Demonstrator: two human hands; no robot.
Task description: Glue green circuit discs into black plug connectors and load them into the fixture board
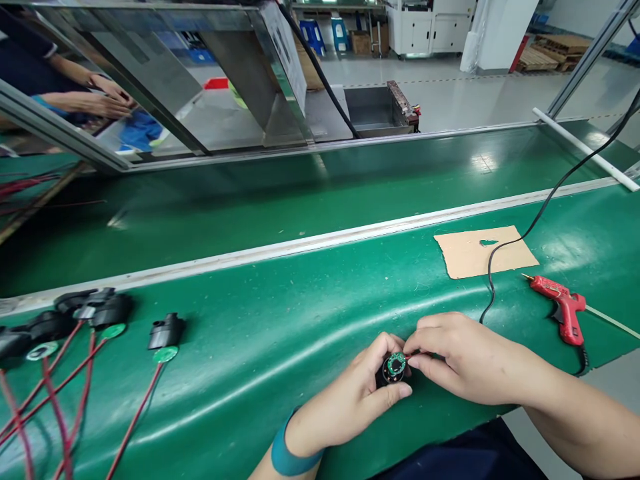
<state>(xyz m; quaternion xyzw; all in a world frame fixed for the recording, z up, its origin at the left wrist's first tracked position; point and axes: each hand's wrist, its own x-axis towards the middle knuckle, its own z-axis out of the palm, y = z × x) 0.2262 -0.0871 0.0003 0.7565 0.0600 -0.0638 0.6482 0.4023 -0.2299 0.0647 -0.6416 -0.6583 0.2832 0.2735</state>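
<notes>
My left hand (357, 393) is closed around a small black cylindrical housing, its open end turned up toward me. A round green circuit board (396, 365) shows at that end. My right hand (457, 357) pinches at the board's right edge, where a short bit of red wire (409, 358) shows between thumb and fingertips. The rest of that wire is hidden by the hand. Off to the left, a black plastic part (167, 331) with a green disc and a red wire lies on the green mat (260, 333).
More black parts (95, 308) with red wires lie at far left. A red glue gun (563, 307) with a glue stick rests at right, near a torn cardboard piece (485, 252) crossed by a black cable (545, 203). Another person's hands (107, 97) work behind the metal frame.
</notes>
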